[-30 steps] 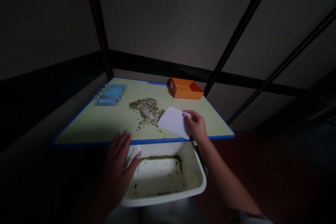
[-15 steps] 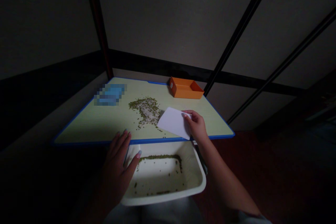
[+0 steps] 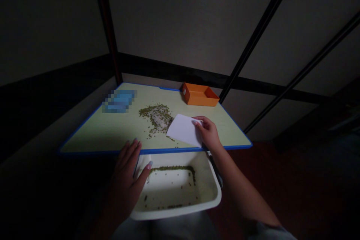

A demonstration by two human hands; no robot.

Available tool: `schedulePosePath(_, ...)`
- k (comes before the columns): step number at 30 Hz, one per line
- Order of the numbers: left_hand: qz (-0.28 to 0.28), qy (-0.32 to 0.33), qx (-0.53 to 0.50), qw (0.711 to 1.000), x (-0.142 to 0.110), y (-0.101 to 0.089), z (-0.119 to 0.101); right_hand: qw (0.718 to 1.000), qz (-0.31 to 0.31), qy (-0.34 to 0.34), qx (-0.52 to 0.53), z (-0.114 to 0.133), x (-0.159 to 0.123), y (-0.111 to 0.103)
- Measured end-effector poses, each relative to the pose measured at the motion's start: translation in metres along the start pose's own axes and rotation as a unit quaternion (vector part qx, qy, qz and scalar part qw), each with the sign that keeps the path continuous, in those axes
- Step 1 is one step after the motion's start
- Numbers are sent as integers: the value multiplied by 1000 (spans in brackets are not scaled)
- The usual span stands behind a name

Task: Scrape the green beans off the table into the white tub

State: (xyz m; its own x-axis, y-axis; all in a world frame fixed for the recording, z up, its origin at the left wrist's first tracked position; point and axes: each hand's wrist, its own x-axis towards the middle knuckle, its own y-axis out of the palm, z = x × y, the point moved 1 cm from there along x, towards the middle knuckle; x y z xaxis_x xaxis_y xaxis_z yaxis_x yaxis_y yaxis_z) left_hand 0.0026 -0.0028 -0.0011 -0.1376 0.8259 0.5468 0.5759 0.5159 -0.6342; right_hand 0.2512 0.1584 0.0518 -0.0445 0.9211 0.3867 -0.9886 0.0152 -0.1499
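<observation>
My right hand (image 3: 207, 130) pinches a white card (image 3: 184, 129) at its right end, thumb on top. The card slants over the table, its left edge beside a heap of small green beans mixed with whitish grains (image 3: 158, 117). My left hand (image 3: 128, 178) is open at the left side of a white plastic basin (image 3: 212, 191), fingertips at the table's front edge and thumb over the basin's inside. Whether it bears on the basin rim I cannot tell. Green beans (image 3: 171, 167) line the far side of the basin floor, with some scattered.
The pale table (image 3: 92, 135) has a blue edge, and the basin sits just below its front. An orange open box (image 3: 201, 99) stands at the back right. At the back left lies a blurred-out blue item (image 3: 119, 101). Dark-framed wall panels (image 3: 174, 26) rise behind.
My right hand and the white card have shifted slightly left, closer against the heap. My left hand stays where it was, and the basin looks unchanged.
</observation>
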Motion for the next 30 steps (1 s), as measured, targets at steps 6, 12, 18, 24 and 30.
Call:
schedulePosePath(6, -2, -16, -6, 1000, 0, -2, -3, 999, 19, -15, -20, 2, 5, 4)
schedulePosePath(12, -3, -22, -9, 1000, 0, -1, -2, 999, 42, -22, -16, 4, 9, 8)
schedulePosePath(18, -5, -14, -4, 1000, 0, 0, -1, 998, 54, -29, -27, 6, 14, 18)
schedulePosePath(24, 1, -16, 2, 1000, 0, -1, -3, 993, 93, -57, -43, 7, 14, 22)
schedulePosePath(30, -5, -16, -8, 1000, 1, -1, -3, 991, 108, -70, -46, 8, 14, 22)
